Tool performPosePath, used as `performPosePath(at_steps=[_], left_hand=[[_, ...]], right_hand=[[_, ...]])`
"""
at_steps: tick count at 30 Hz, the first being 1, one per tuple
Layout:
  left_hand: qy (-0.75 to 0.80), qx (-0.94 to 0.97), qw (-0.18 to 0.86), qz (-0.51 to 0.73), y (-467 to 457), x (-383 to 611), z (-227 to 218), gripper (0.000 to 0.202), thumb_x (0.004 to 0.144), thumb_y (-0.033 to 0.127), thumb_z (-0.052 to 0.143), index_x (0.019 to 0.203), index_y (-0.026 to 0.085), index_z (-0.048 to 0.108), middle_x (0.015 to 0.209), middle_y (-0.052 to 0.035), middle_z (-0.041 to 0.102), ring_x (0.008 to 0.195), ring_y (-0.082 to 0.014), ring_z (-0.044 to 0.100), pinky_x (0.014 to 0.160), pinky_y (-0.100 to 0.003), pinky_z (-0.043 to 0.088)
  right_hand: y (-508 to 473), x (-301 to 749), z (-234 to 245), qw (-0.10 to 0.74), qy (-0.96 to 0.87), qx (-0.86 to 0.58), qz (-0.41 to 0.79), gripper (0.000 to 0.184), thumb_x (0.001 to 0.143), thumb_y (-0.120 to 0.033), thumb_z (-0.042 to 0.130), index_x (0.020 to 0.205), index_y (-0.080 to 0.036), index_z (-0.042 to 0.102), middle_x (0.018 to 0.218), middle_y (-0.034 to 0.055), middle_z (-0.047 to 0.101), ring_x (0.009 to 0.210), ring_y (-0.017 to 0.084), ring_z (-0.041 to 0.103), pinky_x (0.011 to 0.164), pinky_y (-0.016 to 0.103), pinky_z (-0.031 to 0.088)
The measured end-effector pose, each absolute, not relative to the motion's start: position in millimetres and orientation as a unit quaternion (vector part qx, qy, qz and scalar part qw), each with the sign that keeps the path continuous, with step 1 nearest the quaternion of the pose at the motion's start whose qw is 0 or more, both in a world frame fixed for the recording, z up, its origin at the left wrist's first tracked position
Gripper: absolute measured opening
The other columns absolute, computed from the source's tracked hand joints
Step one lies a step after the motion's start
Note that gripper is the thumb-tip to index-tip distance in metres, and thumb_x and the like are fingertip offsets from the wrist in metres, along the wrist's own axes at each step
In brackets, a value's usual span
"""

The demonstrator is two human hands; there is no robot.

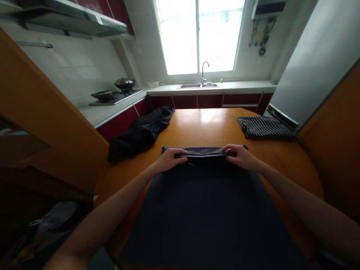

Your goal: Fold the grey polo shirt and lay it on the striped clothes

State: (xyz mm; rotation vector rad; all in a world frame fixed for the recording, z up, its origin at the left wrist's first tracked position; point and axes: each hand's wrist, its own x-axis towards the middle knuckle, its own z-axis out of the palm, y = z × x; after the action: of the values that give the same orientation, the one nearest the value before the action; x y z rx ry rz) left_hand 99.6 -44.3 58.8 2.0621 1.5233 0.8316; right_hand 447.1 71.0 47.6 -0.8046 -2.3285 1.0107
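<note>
A dark navy piece of cloth [208, 213], apparently a garment, lies spread flat and smooth over the near part of the table. My left hand [170, 159] pinches the left end of a band near its far edge, thumb below and fingers above. The right end of that band is pinched the same way by my right hand [239, 156]. Between the two hands runs a pale edge line, slightly lifted, with a dark opening or shadow under it. Behind it shows a strip of greyer fabric. What kind of garment it is, I cannot tell.
On the wooden table [205, 127], a crumpled dark garment [142, 131] lies at the left and a folded striped cloth [266, 127] at the right. Beyond are a counter with a sink [198, 86], a stove [116, 96] with pans, and a fridge [312, 63] at right.
</note>
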Motion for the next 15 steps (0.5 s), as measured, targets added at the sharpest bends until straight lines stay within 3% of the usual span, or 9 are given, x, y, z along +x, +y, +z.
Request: performPosePath(at_steps=[8,15], left_hand=[[0.564,0.663,0.403,0.285,50,67,106,0.057,0.075,0.057,0.08,0.112,0.013,0.076,0.105,-0.0094,0.076,0.088,-0.0209,0.069,0.077,-0.028,0.054],[0.601,0.587,0.453,0.299,138,40,111,0.061,0.054,0.056,0.094,0.095,0.013,0.079,0.094,-0.0102,0.077,0.083,-0.0209,0.069,0.074,-0.028,0.055]], right_hand=[[167,415,100,0.127,-0.746,-0.373,0.537,0.029,0.081,-0.023,0.069,0.109,-0.018,0.073,0.09,0.0065,0.077,0.07,0.017,0.068,0.06,0.023,0.053],[263,381,107,0.082,-0.711,-0.401,0.572,0.02,0.079,-0.023,0.074,0.099,-0.019,0.076,0.092,0.0076,0.078,0.075,0.019,0.071,0.067,0.025,0.059]])
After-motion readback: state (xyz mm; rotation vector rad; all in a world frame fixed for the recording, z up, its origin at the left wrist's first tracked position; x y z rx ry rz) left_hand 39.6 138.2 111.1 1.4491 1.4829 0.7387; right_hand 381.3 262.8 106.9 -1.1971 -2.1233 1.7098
